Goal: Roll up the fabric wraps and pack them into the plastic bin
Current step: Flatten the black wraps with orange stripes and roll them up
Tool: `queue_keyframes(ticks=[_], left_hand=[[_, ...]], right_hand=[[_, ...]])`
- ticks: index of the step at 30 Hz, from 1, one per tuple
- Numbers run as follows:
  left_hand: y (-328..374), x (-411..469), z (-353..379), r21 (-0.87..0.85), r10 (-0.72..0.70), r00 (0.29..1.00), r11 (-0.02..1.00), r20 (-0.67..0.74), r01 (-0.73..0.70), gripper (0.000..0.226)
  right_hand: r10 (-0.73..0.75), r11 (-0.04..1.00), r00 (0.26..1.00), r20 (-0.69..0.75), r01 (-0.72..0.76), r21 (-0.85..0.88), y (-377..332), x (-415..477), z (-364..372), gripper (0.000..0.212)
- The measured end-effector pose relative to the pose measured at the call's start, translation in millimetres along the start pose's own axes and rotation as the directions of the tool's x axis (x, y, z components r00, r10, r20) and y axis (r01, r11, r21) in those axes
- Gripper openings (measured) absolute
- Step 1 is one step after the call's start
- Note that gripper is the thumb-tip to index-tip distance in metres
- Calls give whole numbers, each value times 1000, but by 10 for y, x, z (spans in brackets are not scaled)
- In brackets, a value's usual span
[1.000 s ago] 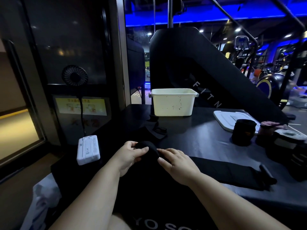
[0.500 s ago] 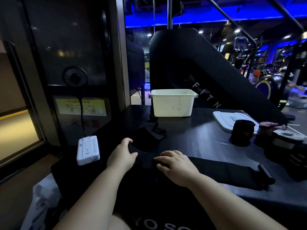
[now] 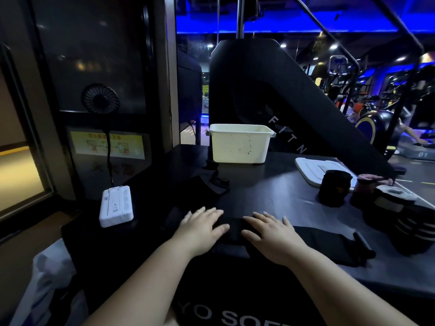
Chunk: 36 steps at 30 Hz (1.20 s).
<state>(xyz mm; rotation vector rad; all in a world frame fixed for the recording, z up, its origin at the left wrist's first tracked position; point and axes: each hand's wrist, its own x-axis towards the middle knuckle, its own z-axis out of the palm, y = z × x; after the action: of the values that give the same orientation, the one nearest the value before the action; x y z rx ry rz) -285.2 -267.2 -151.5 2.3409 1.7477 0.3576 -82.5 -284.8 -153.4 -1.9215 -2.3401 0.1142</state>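
Not far along: the black wrap [image 3: 326, 244] lies flat on the table [image 3: 270, 191], right in front of the person, not rolled yet. Some rolls [image 3: 334, 188] sit at the right, not in the white bin [image 3: 240, 147] at the back. Wrap's long side runs left-right; strap end points right. Left hand [image 3: 202, 228] & right hand [image 3: 273, 236] press on it, fingers straight, grabbing nothing.

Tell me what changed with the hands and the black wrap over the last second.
The left hand and right hand let go of the pinched-up end of the black wrap and dropped flat onto it, fingers spread. The plastic bin and rolled wraps stayed put.
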Motion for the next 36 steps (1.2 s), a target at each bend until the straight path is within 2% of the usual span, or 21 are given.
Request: queue_keyframes(ticks=[4,11,15,19,24,29,33,36], left_hand=[[0,-10,22,81,-36,995,996,90,29,57],[16,-31,4,92,-68,992,994,109,58,55],[-37,-35,-8,92,-78,987,994,139,66,55],[-57,-43,-26,101,-90,984,992,156,74,55],[19,9,-104,83,-127,975,990,180,114,54],[131,159,-192,-57,-222,975,973,10,222,48],[178,362,-163,-19,-243,951,970,-193,244,43],[185,514,-155,25,-250,931,963,-267,267,49]], right_hand=[[-21,1000,999,33,21,-17,-7,2,5,57],[-65,998,997,50,66,-4,11,22,3,58],[-127,992,986,111,125,31,95,0,-97,56],[-87,995,989,117,92,-37,279,-38,-118,57],[-93,994,990,109,98,-40,317,-65,-67,58],[-88,990,987,131,72,123,348,-10,-165,51],[-66,979,998,5,64,194,414,22,-245,41],[-44,976,998,-53,55,211,501,93,-208,37]])
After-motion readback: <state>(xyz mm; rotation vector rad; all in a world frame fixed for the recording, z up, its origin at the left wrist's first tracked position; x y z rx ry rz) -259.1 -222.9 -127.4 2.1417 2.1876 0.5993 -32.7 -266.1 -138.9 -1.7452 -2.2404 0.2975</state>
